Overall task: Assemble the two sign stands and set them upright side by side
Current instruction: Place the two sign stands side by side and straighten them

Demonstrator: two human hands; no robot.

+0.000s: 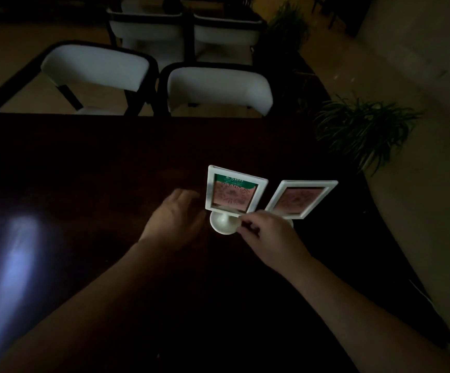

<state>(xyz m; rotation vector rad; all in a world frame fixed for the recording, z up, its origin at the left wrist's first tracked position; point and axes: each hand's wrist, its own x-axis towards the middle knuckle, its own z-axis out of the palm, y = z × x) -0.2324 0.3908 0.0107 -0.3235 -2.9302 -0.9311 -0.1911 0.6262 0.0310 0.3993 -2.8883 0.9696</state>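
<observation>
- A dim room; a dark table (89,162) takes up the near view, with a pale patch of reflected light at its left.
- Beyond the far edge stand white chairs (218,87); a leafy plant (364,130) sits off the right corner.
- Left sign stand (233,193) is upright on its round base (222,224).
- Right sign stand (300,199) is just beside it, frame tilted; its base is mostly hidden behind the right hand (269,235).
- Right hand's fingers are curled, pinching at the left frame's lower corner.
- Left hand (176,216) hovers beside the base, fingers loosely spread, holding nothing.
</observation>
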